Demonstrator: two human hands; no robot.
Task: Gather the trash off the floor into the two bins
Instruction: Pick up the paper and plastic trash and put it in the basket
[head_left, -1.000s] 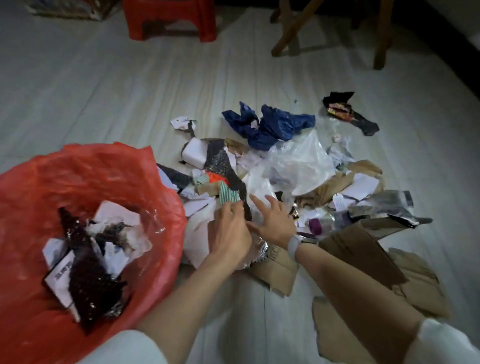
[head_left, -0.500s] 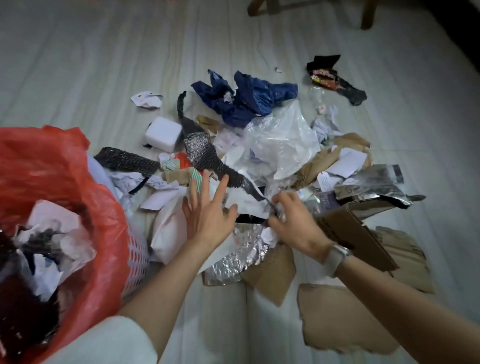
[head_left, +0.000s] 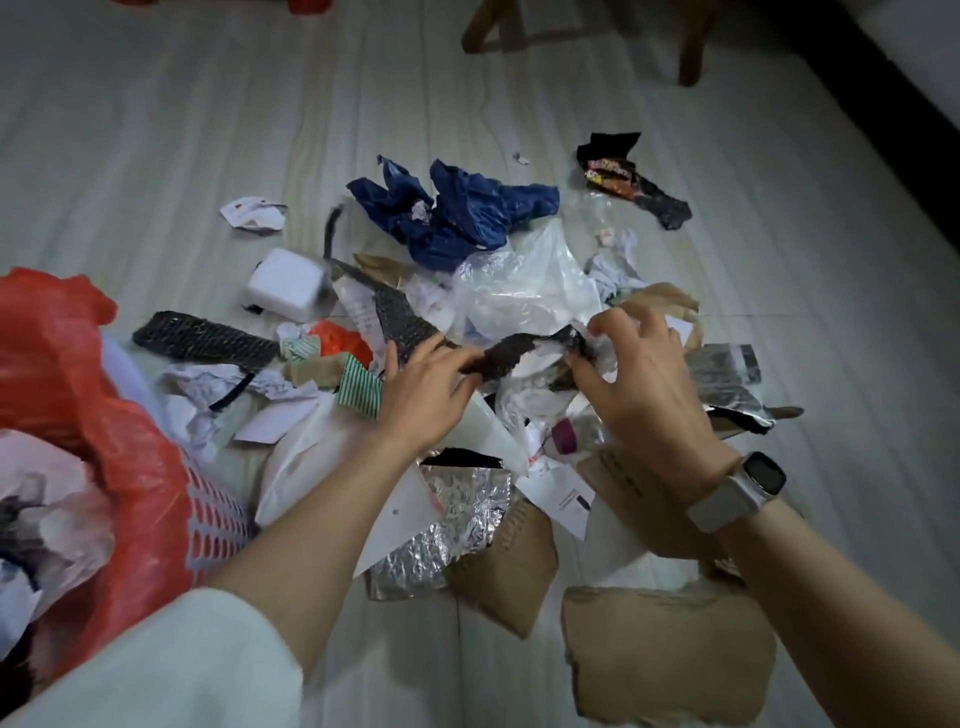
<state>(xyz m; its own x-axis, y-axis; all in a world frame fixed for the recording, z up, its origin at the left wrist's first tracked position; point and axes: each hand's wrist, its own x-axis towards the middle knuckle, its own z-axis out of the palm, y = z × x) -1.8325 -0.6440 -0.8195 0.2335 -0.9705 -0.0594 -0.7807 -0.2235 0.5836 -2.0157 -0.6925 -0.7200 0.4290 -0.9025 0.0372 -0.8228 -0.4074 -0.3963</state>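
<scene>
Underfoot, pale plank floor (head_left: 156, 130) carries trash pile (head_left: 498, 291); chair legs (head_left: 693, 47) beyond.

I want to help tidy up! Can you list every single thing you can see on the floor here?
Bin lined with a red plastic bag: one, red, left, paper inside.
Crumpled blue plastic bag: one, dark blue, far middle.
Clear plastic bag: one, see-through, centre.
White foam block: one, white, left of centre.
Black mesh strip: one, black, beside the bin.
Torn brown cardboard sheet: one, brown, near right.
Crinkled silver foil: one, silver, near middle.
Left hand: holds another black mesh piece.
Right hand: pinches its other end.
</scene>
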